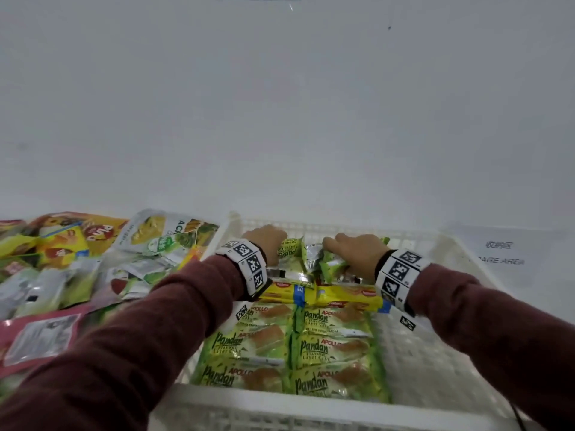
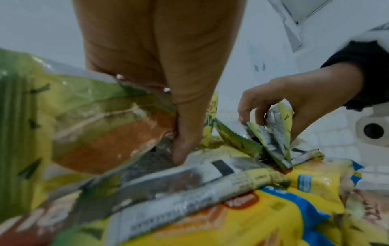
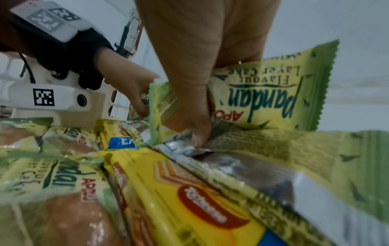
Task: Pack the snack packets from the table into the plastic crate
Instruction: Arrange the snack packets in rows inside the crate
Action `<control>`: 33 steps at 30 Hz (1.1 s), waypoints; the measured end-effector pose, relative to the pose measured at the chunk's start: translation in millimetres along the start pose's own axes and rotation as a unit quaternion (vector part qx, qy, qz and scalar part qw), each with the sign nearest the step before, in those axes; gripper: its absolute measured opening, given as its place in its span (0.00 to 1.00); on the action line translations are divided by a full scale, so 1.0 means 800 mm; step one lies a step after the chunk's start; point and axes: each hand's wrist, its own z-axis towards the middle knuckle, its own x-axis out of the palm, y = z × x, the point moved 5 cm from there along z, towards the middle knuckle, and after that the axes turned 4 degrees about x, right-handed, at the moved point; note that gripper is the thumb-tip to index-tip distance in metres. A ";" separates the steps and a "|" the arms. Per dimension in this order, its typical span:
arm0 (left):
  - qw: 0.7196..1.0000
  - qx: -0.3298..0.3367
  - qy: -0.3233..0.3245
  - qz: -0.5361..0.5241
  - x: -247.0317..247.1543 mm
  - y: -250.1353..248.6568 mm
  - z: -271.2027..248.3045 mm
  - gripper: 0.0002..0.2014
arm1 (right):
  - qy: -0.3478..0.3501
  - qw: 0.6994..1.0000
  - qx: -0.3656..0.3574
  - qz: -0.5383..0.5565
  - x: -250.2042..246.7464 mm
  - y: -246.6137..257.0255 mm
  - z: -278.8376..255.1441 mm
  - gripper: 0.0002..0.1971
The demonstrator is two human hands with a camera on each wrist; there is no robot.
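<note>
So the white plastic crate [image 1: 441,353] is maybe half filled at this point. Nearest the camera there's a neat double column of green pandan cake packets [image 1: 292,346] lying flat, then a couple of yellow wafer packs [image 1: 323,295] laid crosswise behind them, and both hands are busy at the far end of the crate. The left hand [image 1: 266,242] has its fingers curled down around a green cake packet [image 2: 88,126] and looks to be tucking it in on its edge, with the thumb pushed right down to the packets beneath. The right hand [image 1: 357,250] is doing the same just beside it, clamped on another pandan packet [image 3: 271,96] that stands up on its side (you can read the label upside down from the wrist camera). The hands are close but not touching, each on its own packet. My guess is they're squeezing that back row into place. As for what's left: plenty. The table on the left still has a heap of loose packets [image 1: 71,262], including yellow ones, a big pale soup-looking pouch [image 1: 168,234] leaning right at the crate's rim, and a pink one [image 1: 40,334] closest to the camera. The crate's right side looks bare from the head view, so there's room. I'd call it well started, far from done.
</note>
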 end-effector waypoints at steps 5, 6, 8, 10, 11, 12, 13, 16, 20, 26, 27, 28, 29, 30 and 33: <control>0.999 -0.014 -0.013 -0.047 -0.011 0.006 -0.001 0.17 | -0.022 1.000 -0.009 -0.018 -0.011 -0.012 0.000 0.25; 0.998 -0.017 -0.017 -0.062 -0.014 0.007 -0.001 0.17 | -0.025 0.999 -0.010 -0.025 -0.014 -0.014 0.000 0.23; 0.994 -0.024 -0.032 -0.101 -0.022 0.010 -0.002 0.18 | -0.023 1.000 -0.005 -0.017 -0.022 -0.017 0.001 0.20; 0.985 -0.029 -0.042 -0.167 -0.028 0.012 -0.003 0.16 | -0.028 0.999 0.014 0.015 -0.031 -0.021 0.002 0.18; 0.977 -0.025 -0.041 -0.209 -0.029 0.012 -0.003 0.15 | -0.032 0.999 0.025 0.037 -0.036 -0.023 0.002 0.17; 0.968 -0.017 -0.039 -0.247 -0.030 0.011 -0.002 0.14 | -0.033 0.997 0.037 0.062 -0.040 -0.025 0.002 0.17; 0.960 -0.010 -0.038 -0.278 -0.030 0.011 -0.002 0.15 | -0.036 0.994 0.049 0.093 -0.045 -0.027 0.001 0.17; 0.928 -0.012 -0.029 -0.372 -0.029 0.011 -0.002 0.13 | -0.055 0.967 0.081 0.233 -0.054 -0.037 -0.001 0.20; 0.915 -0.001 -0.021 -0.402 -0.033 0.010 -0.006 0.14 | -0.100 0.915 0.081 0.383 -0.058 -0.054 -0.002 0.19; 0.888 0.010 -0.075 -0.453 -0.048 0.015 -0.014 0.11 | -0.075 0.827 0.014 0.556 -0.059 -0.051 -0.022 0.05; 0.880 0.005 -0.082 -0.467 -0.049 0.015 -0.016 0.12 | -0.060 0.808 0.003 0.585 -0.056 -0.051 -0.026 0.05; 0.874 -0.002 -0.081 -0.479 -0.049 0.015 -0.018 0.14 | -0.046 0.795 -0.006 0.604 -0.052 -0.052 -0.029 0.07; 0.866 -0.009 -0.070 -0.495 -0.049 0.013 -0.021 0.16 | -0.032 0.790 -0.019 0.612 -0.049 -0.053 -0.033 0.10; 0.861 -0.016 -0.044 -0.507 -0.047 0.010 -0.024 0.17 | -0.016 0.792 -0.031 0.610 -0.045 -0.053 -0.037 0.13; 0.863 -0.033 0.047 -0.502 -0.037 0.002 -0.036 0.18 | 0.039 0.799 -0.049 0.599 -0.026 -0.048 -0.047 0.21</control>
